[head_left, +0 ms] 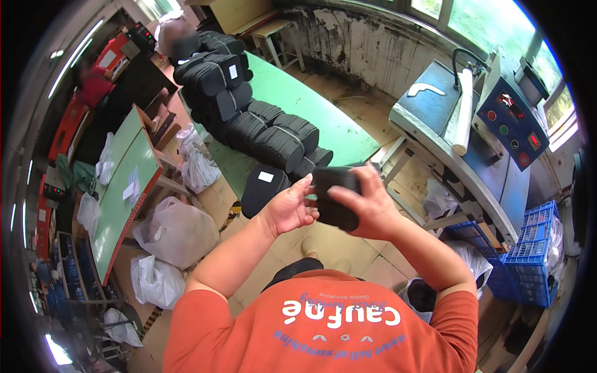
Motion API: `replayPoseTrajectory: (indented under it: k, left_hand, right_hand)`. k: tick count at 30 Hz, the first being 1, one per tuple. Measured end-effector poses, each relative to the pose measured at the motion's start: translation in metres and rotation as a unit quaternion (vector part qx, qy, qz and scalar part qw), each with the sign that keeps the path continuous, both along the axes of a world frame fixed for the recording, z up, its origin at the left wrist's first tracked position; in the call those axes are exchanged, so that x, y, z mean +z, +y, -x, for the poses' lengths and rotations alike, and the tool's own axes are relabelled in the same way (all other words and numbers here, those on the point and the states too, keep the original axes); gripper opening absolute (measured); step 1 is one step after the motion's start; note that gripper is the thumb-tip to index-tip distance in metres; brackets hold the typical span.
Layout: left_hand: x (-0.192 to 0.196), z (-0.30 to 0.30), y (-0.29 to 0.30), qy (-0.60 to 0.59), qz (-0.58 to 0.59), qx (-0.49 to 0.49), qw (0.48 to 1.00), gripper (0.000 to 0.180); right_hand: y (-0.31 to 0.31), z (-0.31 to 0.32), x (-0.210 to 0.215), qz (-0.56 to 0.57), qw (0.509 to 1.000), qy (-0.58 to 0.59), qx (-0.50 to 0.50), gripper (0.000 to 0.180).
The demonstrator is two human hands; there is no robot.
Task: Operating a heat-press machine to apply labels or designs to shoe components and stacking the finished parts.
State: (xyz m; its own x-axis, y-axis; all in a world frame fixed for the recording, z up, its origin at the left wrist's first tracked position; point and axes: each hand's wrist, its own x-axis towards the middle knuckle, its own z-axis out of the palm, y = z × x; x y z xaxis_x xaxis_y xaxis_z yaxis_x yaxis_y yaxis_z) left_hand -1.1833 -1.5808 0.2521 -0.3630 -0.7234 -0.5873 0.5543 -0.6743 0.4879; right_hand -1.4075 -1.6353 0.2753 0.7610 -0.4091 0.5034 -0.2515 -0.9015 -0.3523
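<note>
A black stack of insole-shaped pieces (336, 202) is held up in front of me, slightly blurred. My right hand (376, 208) grips its right side, the thumb lying across the face and the other fingers spread along the far edge. My left hand (289, 206) is at the stack's left edge with its palm turned up and fingers loosely apart; whether the fingertips touch it I cannot tell. Just beyond my left hand, a black insole bundle (252, 196) with a white label sits at the edge of the green table (336, 121).
Several tied black bundles (280, 146) line the table's left side. A blue machine (510, 118) with a control panel stands at right, above blue crates (532, 255). Plastic bags (177, 230) lie on the floor at left beside another green table (127, 193). Another person (177, 37) is at the far end.
</note>
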Motion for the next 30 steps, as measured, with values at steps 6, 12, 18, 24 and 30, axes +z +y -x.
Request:
replayPoseTrajectory:
  k: [6, 12, 18, 24, 30]
  left_hand:
    - [0.032, 0.036, 0.03, -0.55, 0.621, 0.038, 0.557, 0.031]
    - [0.023, 0.029, 0.024, -0.623, 0.682, -0.035, 0.382, 0.014]
    - [-0.007, -0.035, 0.063, -0.392, 0.616, -0.475, 0.49, 0.014]
    - [-0.069, -0.158, 0.108, -0.411, 0.441, -0.169, 0.78, 0.018]
    - [-0.142, -0.205, 0.029, -0.297, 0.087, 0.023, 0.951, 0.065]
  right_hand:
    - [0.016, 0.002, -0.019, -0.577, 0.702, -0.404, -0.106, 0.079]
    - [0.032, -0.026, -0.016, -0.54, 0.657, -0.495, -0.175, 0.068]
    - [0.038, -0.016, -0.082, -0.713, 0.443, -0.533, -0.108, 0.045]
    - [0.053, -0.066, -0.128, -0.775, 0.343, -0.513, -0.135, 0.036]
    - [0.054, -0.128, -0.168, -0.783, 0.363, -0.452, -0.224, 0.046]
